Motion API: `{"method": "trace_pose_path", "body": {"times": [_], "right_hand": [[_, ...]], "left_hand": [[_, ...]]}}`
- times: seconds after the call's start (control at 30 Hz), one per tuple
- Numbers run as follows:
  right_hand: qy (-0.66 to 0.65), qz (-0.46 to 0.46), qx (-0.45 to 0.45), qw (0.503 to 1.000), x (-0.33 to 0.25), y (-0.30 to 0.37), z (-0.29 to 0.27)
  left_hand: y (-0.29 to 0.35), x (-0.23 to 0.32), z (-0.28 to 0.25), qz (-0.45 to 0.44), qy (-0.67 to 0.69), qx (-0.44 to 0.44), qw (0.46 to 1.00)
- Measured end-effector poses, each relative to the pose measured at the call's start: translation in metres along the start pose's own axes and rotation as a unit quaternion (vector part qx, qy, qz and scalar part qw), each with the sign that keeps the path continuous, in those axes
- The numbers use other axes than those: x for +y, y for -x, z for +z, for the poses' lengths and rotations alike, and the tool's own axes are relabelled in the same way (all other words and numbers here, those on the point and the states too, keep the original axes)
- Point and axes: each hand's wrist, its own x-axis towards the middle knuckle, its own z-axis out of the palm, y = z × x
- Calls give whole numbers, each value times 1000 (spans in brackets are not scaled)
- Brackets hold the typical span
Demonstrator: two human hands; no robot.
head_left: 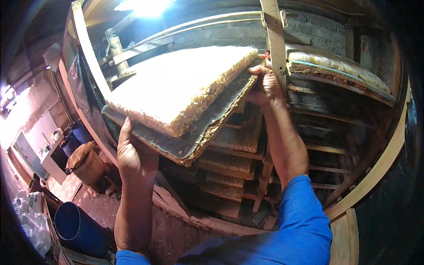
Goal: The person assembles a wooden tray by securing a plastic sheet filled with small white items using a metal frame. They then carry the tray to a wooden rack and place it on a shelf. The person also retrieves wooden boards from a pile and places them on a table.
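Observation:
A dark flat board [201, 139] with a rough, crumbly edge is held up in front of me, tilted, at the wooden rack. On it lies a thick, pale slab [190, 112] with a lumpy, grainy side; its top is washed out by glare. My left hand [132, 157] grips the board's near left edge, thumb on top and the fingers hidden below. At the far right corner, beside a wooden post, my right hand [267, 88] is closed round the board's edge, thumb above. Whether the board also rests on the rack is hidden.
The upright post [274, 39] stands just beyond my right hand. Another slab [335, 66] lies on the shelf at right. Several thick layers [229, 168] are stacked below the board. At lower left are a blue barrel [90, 232], a round basket [86, 165] and white bags [33, 221].

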Motion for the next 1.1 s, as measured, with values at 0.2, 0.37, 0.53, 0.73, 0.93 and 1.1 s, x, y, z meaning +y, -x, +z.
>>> {"method": "trace_pose_path", "body": {"times": [0.2,0.37,0.53,0.73,0.93,1.1], "right_hand": [[-9,8,9,1000,-12,-27,-28],[41,-44,57,997,-10,-48,-59],[48,-55,52,996,-8,-58,-63],[70,-66,10,995,-3,-37,-35],[12,-132,-53,990,43,27,-34],[160,-155,-154,963,134,96,39]], "left_hand": [[-27,-28,-3,-4,3,-9,1000],[-39,-43,-3,8,-25,-21,999],[-49,-51,-7,-4,-23,-8,1000],[-61,-64,-10,-12,-4,29,1000],[-62,-69,-2,-13,23,38,999],[-55,-63,-4,-16,14,57,998]]}}
